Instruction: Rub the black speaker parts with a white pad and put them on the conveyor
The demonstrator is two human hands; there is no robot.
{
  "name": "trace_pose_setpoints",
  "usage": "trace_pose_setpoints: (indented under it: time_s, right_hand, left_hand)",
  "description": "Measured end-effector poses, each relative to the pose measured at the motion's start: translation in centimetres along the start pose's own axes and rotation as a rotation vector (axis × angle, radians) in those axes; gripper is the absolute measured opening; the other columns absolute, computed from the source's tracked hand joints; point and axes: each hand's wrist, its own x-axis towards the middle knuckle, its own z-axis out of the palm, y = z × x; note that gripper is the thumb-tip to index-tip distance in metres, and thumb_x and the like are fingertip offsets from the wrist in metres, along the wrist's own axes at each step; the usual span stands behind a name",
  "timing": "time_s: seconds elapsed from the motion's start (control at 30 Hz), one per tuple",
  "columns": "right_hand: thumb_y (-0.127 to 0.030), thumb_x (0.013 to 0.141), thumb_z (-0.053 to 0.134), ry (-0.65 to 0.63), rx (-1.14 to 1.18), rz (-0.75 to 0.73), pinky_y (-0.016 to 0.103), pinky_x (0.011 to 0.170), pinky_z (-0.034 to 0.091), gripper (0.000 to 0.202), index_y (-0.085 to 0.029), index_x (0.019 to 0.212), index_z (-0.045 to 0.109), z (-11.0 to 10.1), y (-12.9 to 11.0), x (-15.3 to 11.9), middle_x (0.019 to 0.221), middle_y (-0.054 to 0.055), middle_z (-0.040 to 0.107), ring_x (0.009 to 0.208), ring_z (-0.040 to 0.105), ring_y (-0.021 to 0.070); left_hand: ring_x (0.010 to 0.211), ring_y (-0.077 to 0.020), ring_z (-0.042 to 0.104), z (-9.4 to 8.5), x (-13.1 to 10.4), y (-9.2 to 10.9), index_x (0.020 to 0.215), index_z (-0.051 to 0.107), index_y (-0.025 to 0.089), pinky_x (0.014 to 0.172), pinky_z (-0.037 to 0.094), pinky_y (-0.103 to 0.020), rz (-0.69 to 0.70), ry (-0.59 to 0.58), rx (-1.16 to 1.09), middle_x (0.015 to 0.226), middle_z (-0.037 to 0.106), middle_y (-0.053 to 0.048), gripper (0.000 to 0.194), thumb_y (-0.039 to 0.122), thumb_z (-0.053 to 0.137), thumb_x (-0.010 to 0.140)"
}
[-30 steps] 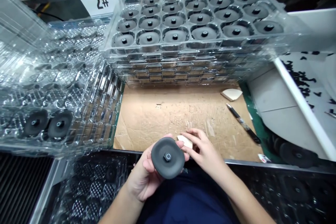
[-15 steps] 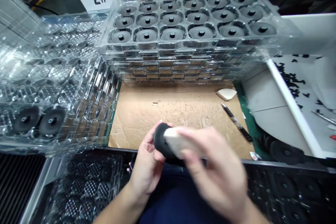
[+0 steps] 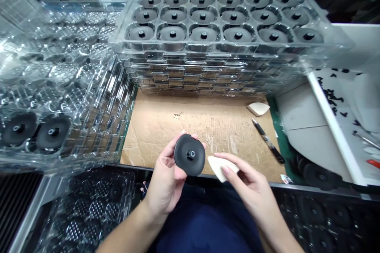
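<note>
My left hand (image 3: 168, 182) is closed round the edge of a round black disc (image 3: 185, 162) with a short raised hub at its centre, its hub side facing up toward me. Between the thumb and fingers of my right hand (image 3: 249, 185) is a cream wedge-shaped sponge (image 3: 221, 167). The sponge is just right of the disc, with a small gap between them. Both hands are over the front edge of a cardboard sheet (image 3: 190, 114).
Behind stands a stack of clear plastic trays (image 3: 204, 53) with black discs in the top one. More clear trays (image 3: 89, 99) are stacked at left. A second sponge wedge (image 3: 258, 108) and a pen (image 3: 268, 142) lie at right, beside a white bin (image 3: 338, 126) with small black parts.
My right hand has drawn the sponge away from the disc, to the right. The disc has turned from edge-on to face up toward me.
</note>
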Motion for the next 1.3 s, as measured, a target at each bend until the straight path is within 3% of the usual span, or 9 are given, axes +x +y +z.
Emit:
trace_pose_setpoints:
  time_s: [0.13, 0.3, 0.4, 0.57, 0.7, 0.8, 1.0, 1.2, 1.3]
  right_hand:
    - [-0.023, 0.086, 0.054, 0.177, -0.04, -0.175, 0.027, 0.068, 0.049, 0.022, -0.028, 0.105, 0.062, -0.3, -3.3, 0.3, 0.102, 0.002, 0.065, 0.087, 0.061, 0.0182]
    - [-0.009, 0.084, 0.049, 0.032, -0.137, -0.603, 0.031, 0.071, 0.045, 0.033, -0.02, 0.114, 0.054, 0.9, -7.1, 1.0, 0.095, 0.004, 0.066, 0.079, 0.059, 0.0162]
    - [-0.009, 0.083, 0.048, -0.157, -0.183, -0.57, 0.029, 0.066, 0.042, 0.026, -0.018, 0.105, 0.059, 1.7, -7.9, 1.8, 0.08, 0.001, 0.066, 0.068, 0.056, 0.0134]
    - [-0.009, 0.085, 0.046, -0.016, -0.24, -0.616, 0.031, 0.069, 0.04, 0.024, -0.012, 0.106, 0.058, 2.4, -8.3, 2.7, 0.089, 0.006, 0.066, 0.076, 0.056, 0.0164]
    - [-0.008, 0.084, 0.045, -0.279, -0.193, -0.583, 0.025, 0.064, 0.042, 0.026, -0.019, 0.105, 0.057, 0.9, -7.9, 2.1, 0.079, 0.001, 0.063, 0.065, 0.053, 0.0122]
    - [-0.011, 0.085, 0.046, -0.26, -0.347, -0.523, 0.026, 0.059, 0.04, 0.023, -0.02, 0.103, 0.057, -0.3, -7.8, 2.2, 0.072, 0.001, 0.06, 0.061, 0.051, 0.0125]
    - [-0.014, 0.091, 0.04, -0.288, -0.44, -0.868, 0.031, 0.06, 0.036, 0.026, -0.023, 0.103, 0.061, 0.4, -8.6, 5.3, 0.074, 0.002, 0.061, 0.064, 0.047, 0.0156]
    - [-0.017, 0.089, 0.048, -0.037, -0.306, -0.383, 0.026, 0.066, 0.044, 0.024, -0.025, 0.108, 0.06, -0.3, -3.8, 6.0, 0.094, 0.002, 0.064, 0.081, 0.057, 0.0153]
    - [-0.023, 0.091, 0.046, -0.117, -0.24, -0.194, 0.025, 0.066, 0.049, 0.024, -0.024, 0.111, 0.059, 0.8, 0.7, 4.3, 0.1, 0.005, 0.065, 0.087, 0.061, 0.0173]
  left_hand:
    - [0.094, -0.0183, 0.065, 0.3, 0.0, -0.3, 0.104, 0.065, 0.028, 0.085, 0.049, -0.022, -0.005, -0.017, -0.017, 0.105, 0.07, 0.001, 0.066, 0.032, 0.084, 0.041]
    - [0.098, -0.0174, 0.063, 0.2, -0.4, -0.5, 0.104, 0.066, 0.026, 0.088, 0.047, -0.024, -0.051, -0.115, -0.024, 0.106, 0.07, -0.001, 0.057, 0.035, 0.081, 0.049]
    - [0.095, -0.0188, 0.064, -0.2, -0.3, -0.6, 0.104, 0.065, 0.03, 0.087, 0.048, -0.028, -0.024, -0.08, -0.024, 0.106, 0.069, 0.001, 0.058, 0.033, 0.082, 0.048]
    - [0.101, -0.0221, 0.061, -0.6, 0.0, -0.6, 0.098, 0.069, 0.028, 0.097, 0.041, -0.033, -0.115, -0.088, -0.02, 0.1, 0.07, -0.001, 0.055, 0.04, 0.081, 0.046]
    - [0.094, -0.0215, 0.064, -1.1, 0.3, 0.3, 0.101, 0.067, 0.031, 0.091, 0.046, -0.035, -0.115, -0.153, -0.083, 0.105, 0.068, 0.0, 0.057, 0.035, 0.082, 0.046]
    - [0.094, -0.0197, 0.064, -1.5, 0.5, 0.8, 0.099, 0.068, 0.029, 0.086, 0.048, -0.029, -0.165, -0.182, -0.119, 0.102, 0.07, 0.0, 0.058, 0.035, 0.084, 0.043]
    - [0.092, -0.0184, 0.064, -1.1, 0.6, 0.9, 0.098, 0.07, 0.02, 0.092, 0.042, -0.029, -0.319, -0.22, -0.121, 0.093, 0.071, 0.0, 0.044, 0.03, 0.079, 0.057]
    - [0.093, -0.0227, 0.066, -1.9, 1.6, 1.0, 0.106, 0.064, 0.02, 0.077, 0.054, -0.028, -0.344, -0.303, -0.28, 0.105, 0.069, -0.005, 0.05, 0.026, 0.078, 0.059]
    - [0.096, -0.0247, 0.065, -2.4, 2.0, 1.2, 0.108, 0.062, 0.018, 0.076, 0.056, -0.029, -0.365, -0.298, -0.316, 0.109, 0.068, -0.008, 0.052, 0.026, 0.078, 0.059]
